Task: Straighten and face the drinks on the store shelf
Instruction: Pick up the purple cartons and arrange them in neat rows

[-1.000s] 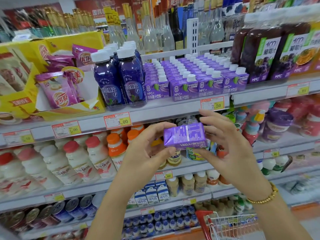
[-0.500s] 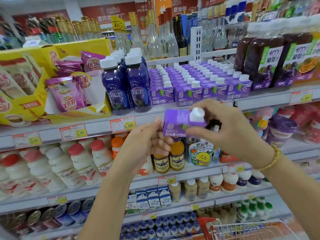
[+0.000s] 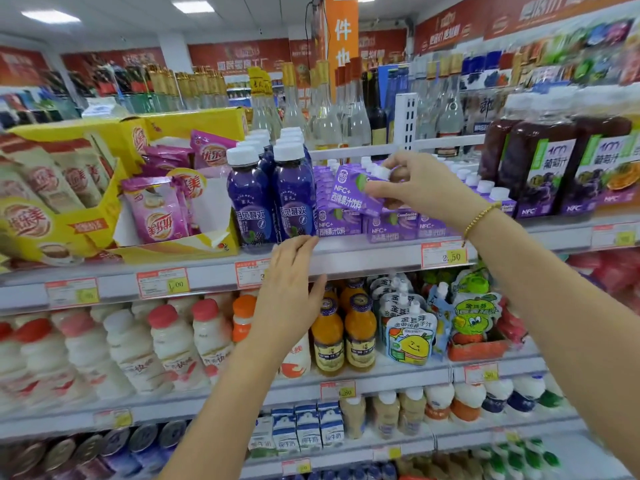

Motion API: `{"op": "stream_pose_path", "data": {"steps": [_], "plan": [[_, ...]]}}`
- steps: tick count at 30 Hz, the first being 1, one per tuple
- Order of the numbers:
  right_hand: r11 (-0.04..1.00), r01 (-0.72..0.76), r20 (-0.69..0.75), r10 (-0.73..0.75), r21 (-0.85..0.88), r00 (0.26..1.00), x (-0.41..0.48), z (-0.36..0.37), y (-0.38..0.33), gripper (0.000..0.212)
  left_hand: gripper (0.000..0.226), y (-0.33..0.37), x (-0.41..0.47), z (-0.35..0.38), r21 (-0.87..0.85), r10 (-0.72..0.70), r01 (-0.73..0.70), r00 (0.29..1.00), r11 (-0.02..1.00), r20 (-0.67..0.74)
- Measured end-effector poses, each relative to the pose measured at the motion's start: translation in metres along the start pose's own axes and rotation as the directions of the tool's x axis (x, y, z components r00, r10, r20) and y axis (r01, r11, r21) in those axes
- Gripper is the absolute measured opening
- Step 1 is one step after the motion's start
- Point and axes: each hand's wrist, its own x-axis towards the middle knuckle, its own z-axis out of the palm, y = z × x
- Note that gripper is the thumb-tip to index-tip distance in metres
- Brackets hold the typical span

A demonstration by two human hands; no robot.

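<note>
My right hand (image 3: 420,188) grips a small purple juice carton (image 3: 349,194) with a white cap, holding it tilted above the rows of matching purple cartons (image 3: 337,225) on the upper shelf. Its label faces me. My left hand (image 3: 289,299) hangs free below, fingers relaxed, in front of the shelf's front rail (image 3: 363,259) and holds nothing. Two rows of dark blue bottles (image 3: 294,199) with white caps stand just left of the cartons.
A yellow display box (image 3: 114,209) of pink sachets sits left of the blue bottles. Large dark grape juice bottles (image 3: 540,168) stand at right. The shelf below carries white yoghurt bottles (image 3: 166,344), orange bottles (image 3: 360,334) and pouches (image 3: 410,336). Glass bottles fill the aisle behind.
My right hand has lifted the carton up and right to the carton rows, now label forward. My left hand has let go of it and stayed lower by the shelf rail.
</note>
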Motion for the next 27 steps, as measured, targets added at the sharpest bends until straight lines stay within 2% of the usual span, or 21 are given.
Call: {"op": "stream_pose_path", "data": {"steps": [2,3,9,14,17,22,25,27], "plan": [[0.976,0.1,0.011,-0.1,-0.195,0.995,0.011,0.0,-0.002,0.031,0.053,-0.004,0.0,0.004,0.01,0.01,-0.01,1.0,1.0,-0.017],[0.962,0.136,0.032,-0.132,-0.238,0.991,0.016,0.001,0.0,0.031,0.053,-0.004,0.0,0.005,0.017,0.01,-0.01,1.0,1.0,-0.016],[0.959,0.209,0.149,-0.182,-0.192,0.972,0.03,0.01,0.008,0.031,0.051,-0.005,0.004,0.006,0.032,0.02,-0.018,0.999,0.999,-0.037],[0.928,0.237,0.198,-0.184,-0.288,0.963,0.024,0.011,0.004,0.037,0.052,-0.008,0.004,0.007,0.033,0.035,-0.033,0.998,0.999,-0.045],[0.908,0.265,0.215,-0.202,-0.326,0.955,0.019,0.017,0.008,0.033,0.052,-0.01,0.004,0.008,0.02,0.041,-0.04,0.998,0.999,-0.057],[0.78,0.331,0.278,-0.208,-0.531,0.938,0.022,0.022,0.012,0.033,0.05,-0.011,0.005,0.011,0.001,0.03,-0.03,0.997,1.0,-0.076],[0.827,0.292,0.299,-0.159,-0.481,0.941,0.027,0.017,0.009,0.029,0.049,-0.011,0.005,0.01,-0.008,0.028,-0.029,0.997,1.0,-0.077],[0.846,0.262,0.22,-0.177,-0.464,0.959,0.033,0.015,0.007,0.03,0.049,-0.011,0.005,0.01,-0.009,0.027,-0.028,0.997,1.0,-0.078]]}}
